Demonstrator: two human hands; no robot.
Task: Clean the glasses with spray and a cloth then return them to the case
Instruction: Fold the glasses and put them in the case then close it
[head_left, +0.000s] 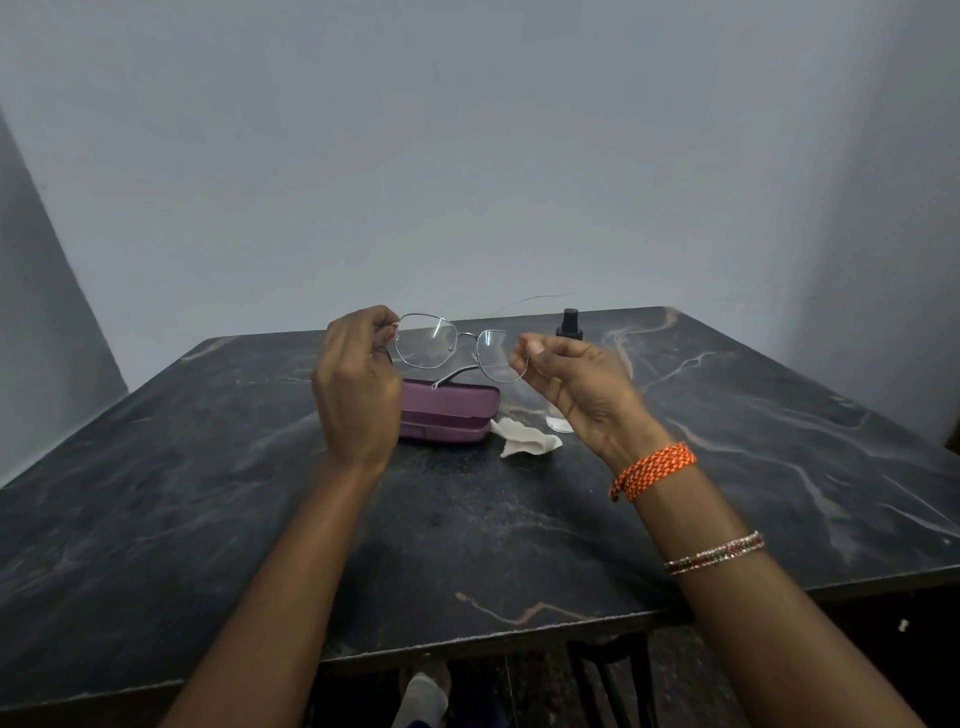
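Thin metal-rimmed glasses (457, 345) hang in the air above the table, lenses facing me. My left hand (356, 384) pinches the left end of the frame. My right hand (576, 384) pinches the right lens rim. Right below the glasses lies a purple glasses case (449, 413), with its lid up. A crumpled white cloth (524, 440) lies on the table just right of the case. A clear spray bottle with a black cap (569, 323) stands behind my right hand, which hides most of it.
All of this sits on a dark marble-patterned table (467, 519), whose front edge is near me. Plain grey walls rise behind and on both sides. Chair legs and a foot show under the front edge.
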